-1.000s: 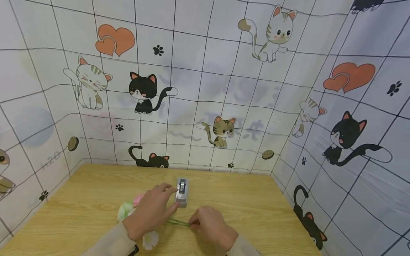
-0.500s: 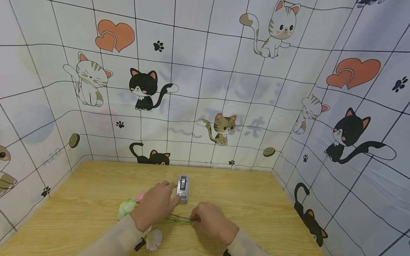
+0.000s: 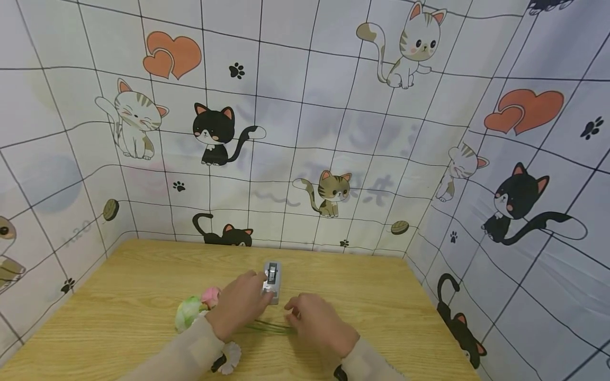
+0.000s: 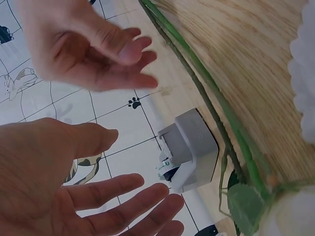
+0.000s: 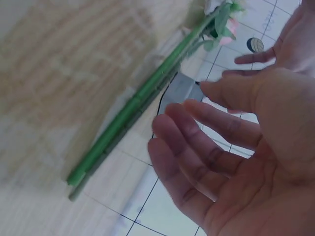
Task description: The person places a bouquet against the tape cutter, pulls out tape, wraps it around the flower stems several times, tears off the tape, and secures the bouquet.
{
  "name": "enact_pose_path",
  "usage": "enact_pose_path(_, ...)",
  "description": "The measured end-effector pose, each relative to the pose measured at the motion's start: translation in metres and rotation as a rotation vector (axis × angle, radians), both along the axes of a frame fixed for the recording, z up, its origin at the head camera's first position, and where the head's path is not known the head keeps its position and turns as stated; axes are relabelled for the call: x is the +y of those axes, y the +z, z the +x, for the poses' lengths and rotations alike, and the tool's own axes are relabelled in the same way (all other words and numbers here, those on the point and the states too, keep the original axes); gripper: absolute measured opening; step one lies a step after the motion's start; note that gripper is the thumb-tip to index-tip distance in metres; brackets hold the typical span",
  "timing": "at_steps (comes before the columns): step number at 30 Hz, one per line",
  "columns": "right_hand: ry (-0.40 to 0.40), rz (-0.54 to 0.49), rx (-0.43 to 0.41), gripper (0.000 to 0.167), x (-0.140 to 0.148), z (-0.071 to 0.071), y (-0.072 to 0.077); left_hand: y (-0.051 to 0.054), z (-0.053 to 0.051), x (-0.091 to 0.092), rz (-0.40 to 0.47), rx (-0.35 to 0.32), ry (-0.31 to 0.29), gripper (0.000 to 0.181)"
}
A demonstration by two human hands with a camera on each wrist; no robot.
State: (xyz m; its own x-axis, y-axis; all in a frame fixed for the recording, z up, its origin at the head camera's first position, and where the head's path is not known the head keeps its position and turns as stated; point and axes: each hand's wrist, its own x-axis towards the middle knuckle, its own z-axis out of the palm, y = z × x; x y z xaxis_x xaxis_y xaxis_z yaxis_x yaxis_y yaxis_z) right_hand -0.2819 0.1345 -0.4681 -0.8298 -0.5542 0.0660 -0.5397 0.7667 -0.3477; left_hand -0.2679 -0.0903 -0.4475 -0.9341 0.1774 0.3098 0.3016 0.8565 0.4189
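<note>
Artificial flowers lie on the wooden table, their green stems (image 3: 271, 328) running side by side to the right. Their heads include a pale green bloom (image 3: 188, 312), a pink one (image 3: 210, 297) and a white one (image 3: 232, 358). My left hand (image 3: 241, 304) reaches over the flowers beside a grey tape dispenser (image 3: 273, 286); in the left wrist view its fingers are spread and hold nothing. Whether its fingertips touch the dispenser (image 4: 194, 147) I cannot tell. Near the stem ends is my right hand (image 3: 318, 325). Its loosely bent fingers (image 5: 172, 152) are apart from the stems (image 5: 133, 105) in the right wrist view.
Behind the table (image 3: 362, 296) and along its sides hangs a white gridded cloth (image 3: 286, 121) printed with cats, hearts and paws. The dispenser stands toward the back, beyond the stems. A dark band (image 3: 218, 363) shows by the left sleeve.
My right hand has let go of the stem ends, which it pinched before, and has risen slightly. The left hand has shifted a little to the right over the flowers.
</note>
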Motion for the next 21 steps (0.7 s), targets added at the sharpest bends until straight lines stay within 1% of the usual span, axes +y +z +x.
enact_pose_path(4,-0.004,-0.062,0.066,0.021,-0.001,-0.01,0.005,-0.004,-0.003,0.005,0.011,0.011,0.006,0.025)
enact_pose_path(8,-0.026,-0.095,0.115,0.025,-0.004,-0.021,0.005,-0.005,-0.007,0.009,0.018,-0.004,0.019,0.026)
enact_pose_path(11,-0.048,-0.113,0.114,0.028,-0.007,-0.029,0.005,-0.007,-0.01,0.011,0.043,-0.037,0.033,0.025)
enact_pose_path(13,-0.059,-0.118,0.118,0.03,-0.01,-0.035,0.003,-0.009,-0.012,0.012,0.062,-0.044,0.039,0.023)
enact_pose_path(16,-0.075,-0.126,0.121,0.033,-0.016,-0.043,0.002,-0.013,-0.016,0.013,0.071,-0.031,0.044,0.021)
enact_pose_path(21,-0.114,-0.154,0.071,0.04,-0.029,-0.056,0.002,-0.018,-0.023,0.016,0.071,-0.01,0.067,0.022)
